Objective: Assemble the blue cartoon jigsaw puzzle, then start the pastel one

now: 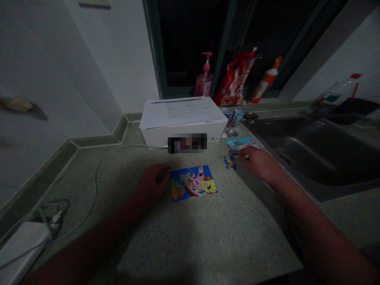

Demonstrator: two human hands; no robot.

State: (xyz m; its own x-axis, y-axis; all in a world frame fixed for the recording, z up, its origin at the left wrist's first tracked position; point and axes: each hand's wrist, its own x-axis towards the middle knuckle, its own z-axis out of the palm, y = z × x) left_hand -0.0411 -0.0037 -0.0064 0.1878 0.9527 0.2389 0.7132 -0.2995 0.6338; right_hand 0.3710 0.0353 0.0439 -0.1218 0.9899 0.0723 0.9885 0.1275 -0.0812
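A partly assembled cartoon jigsaw puzzle [192,183] lies flat on the speckled countertop [208,233], showing a pink starfish and a yellow sponge character. My left hand [151,183] rests at the puzzle's left edge, its fingers curled, and anything inside them is hidden. Several loose blue and yellow puzzle pieces [229,162] lie to the right of the puzzle. My right hand [259,164] reaches just above and right of those pieces, beside a colourful picture card or box lid [241,143].
A white box [182,132] topped with printed paper stands behind the puzzle. A steel sink [308,154] lies to the right. A pump bottle [204,81], a red snack bag [234,81] and an orange-capped bottle [264,81] line the windowsill. A white cable [95,186] runs along the counter's left side.
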